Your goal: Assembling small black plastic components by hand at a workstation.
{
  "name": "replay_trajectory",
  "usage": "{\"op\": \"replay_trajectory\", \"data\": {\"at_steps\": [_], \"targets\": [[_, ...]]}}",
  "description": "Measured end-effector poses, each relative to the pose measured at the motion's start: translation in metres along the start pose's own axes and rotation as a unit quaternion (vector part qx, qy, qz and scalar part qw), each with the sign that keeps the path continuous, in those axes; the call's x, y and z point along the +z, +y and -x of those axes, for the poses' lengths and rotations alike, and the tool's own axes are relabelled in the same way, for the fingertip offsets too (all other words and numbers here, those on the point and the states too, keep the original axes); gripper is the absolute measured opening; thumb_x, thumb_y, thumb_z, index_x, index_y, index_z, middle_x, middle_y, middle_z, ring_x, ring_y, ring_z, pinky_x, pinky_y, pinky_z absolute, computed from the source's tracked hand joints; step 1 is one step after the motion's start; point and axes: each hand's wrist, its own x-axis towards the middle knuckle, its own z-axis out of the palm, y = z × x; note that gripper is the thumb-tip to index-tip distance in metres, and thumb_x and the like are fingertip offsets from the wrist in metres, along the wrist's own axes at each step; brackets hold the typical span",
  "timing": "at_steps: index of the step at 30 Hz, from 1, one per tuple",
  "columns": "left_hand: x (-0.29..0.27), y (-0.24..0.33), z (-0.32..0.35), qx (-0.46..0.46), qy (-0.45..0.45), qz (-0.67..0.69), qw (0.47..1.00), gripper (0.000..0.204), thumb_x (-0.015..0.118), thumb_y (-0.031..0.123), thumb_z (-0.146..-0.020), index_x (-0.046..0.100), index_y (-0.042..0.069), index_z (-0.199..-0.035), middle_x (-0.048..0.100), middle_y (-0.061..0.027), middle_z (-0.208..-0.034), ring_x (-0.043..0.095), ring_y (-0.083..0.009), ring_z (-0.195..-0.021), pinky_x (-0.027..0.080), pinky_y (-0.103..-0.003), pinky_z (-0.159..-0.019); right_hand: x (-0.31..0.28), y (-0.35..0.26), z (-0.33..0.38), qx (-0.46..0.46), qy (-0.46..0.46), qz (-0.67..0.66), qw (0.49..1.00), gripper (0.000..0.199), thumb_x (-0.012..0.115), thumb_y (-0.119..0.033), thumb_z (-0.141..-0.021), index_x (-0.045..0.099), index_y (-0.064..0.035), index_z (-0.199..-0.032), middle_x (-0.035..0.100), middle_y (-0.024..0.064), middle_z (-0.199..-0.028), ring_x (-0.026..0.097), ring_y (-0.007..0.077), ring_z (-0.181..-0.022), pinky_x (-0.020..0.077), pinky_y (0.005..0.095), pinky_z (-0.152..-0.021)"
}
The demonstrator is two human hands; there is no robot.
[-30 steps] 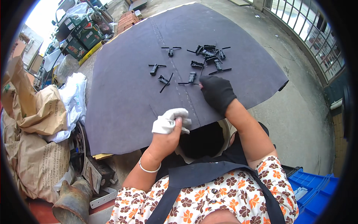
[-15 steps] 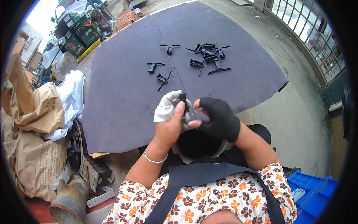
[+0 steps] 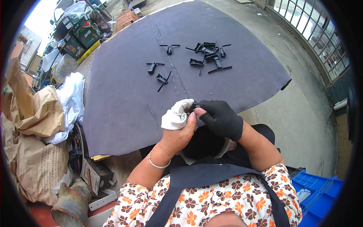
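Observation:
My left hand [image 3: 179, 120], its fingers covered in white cloth and its thumb bare, grips a small black plastic part [image 3: 194, 106] above the near edge of the table. Against it, from the right, presses my right hand [image 3: 224, 118] in a black glove with bare fingertips; its thumb and fingers pinch the same part. Most of the part is hidden by the fingers. Farther off lie three separate T-shaped black plastic pieces, one being the nearest piece [image 3: 162, 79]. To their right is a loose cluster of similar pieces [image 3: 208, 53].
A dark grey sheet covers the table [image 3: 121, 94]. Below my hands sits a black-mouthed bucket [image 3: 204, 145]. Brown paper sacks [image 3: 41, 159] and a rusty metal pipe piece [image 3: 72, 204] crowd the left. Blue crates [image 3: 317, 196] stand at lower right, beyond them a barred window [image 3: 310, 34].
My right hand, apart with thumb and fingers spread before, has moved in and closed on the black part. My left hand has shifted slightly right. The pieces on the table lie as before.

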Motion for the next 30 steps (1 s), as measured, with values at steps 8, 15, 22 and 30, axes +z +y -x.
{"op": "replay_trajectory", "data": {"at_steps": [8, 15, 22, 30], "targets": [[0.005, 0.001, -0.002, 0.199, 0.065, -0.186, 0.96, 0.024, 0.062, 0.001, -0.076, 0.06, -0.003, -0.1, 0.063, -0.0154, -0.09, 0.062, -0.0296, -0.08, 0.05, -0.034, -0.073, 0.009, 0.003, 0.002, 0.037, 0.027, -0.037, 0.998, 0.023, 0.051, -0.02, -0.089, 0.061, 0.0001, -0.086, 0.06, 0.0212, -0.077, 0.057, 0.0354, -0.067, 0.0441, 0.0359, -0.061], [-0.006, 0.008, 0.001, 0.014, 0.008, 0.083, 0.996, 0.029, 0.056, 0.006, -0.088, 0.048, -0.001, -0.114, 0.057, -0.0051, -0.091, 0.052, -0.0099, -0.082, 0.044, -0.023, -0.073, -0.009, -0.008, 0.002, 0.046, -0.017, 0.038, 0.998, 0.02, 0.057, -0.02, -0.086, 0.062, -0.0009, -0.087, 0.061, 0.0204, -0.079, 0.062, 0.0311, -0.071, 0.0463, 0.0362, -0.063], [-0.01, 0.014, -0.007, -0.088, -0.036, 0.213, 0.973, 0.03, 0.044, 0.008, -0.094, 0.039, 0.0, -0.122, 0.053, -0.0027, -0.085, 0.046, -0.0044, -0.057, 0.039, -0.019, -0.049, -0.016, 0.013, 0.004, -0.12, 0.018, 0.102, 0.987, 0.012, 0.068, -0.007, -0.076, 0.065, -0.004, -0.087, 0.065, 0.0126, -0.074, 0.064, 0.023, -0.066, 0.0489, 0.031, -0.061], [-0.01, 0.018, -0.003, -0.102, -0.159, 0.182, 0.965, 0.03, 0.045, 0.006, -0.091, 0.04, -0.001, -0.12, 0.049, 0.0019, -0.066, 0.042, -0.003, -0.053, 0.037, -0.018, -0.049, -0.01, 0.0, 0.004, 0.072, -0.03, -0.127, 0.989, 0.013, 0.066, -0.008, -0.078, 0.065, -0.0001, -0.087, 0.062, 0.0049, -0.068, 0.054, 0.0072, -0.064, 0.0456, 0.0256, -0.061]]}}
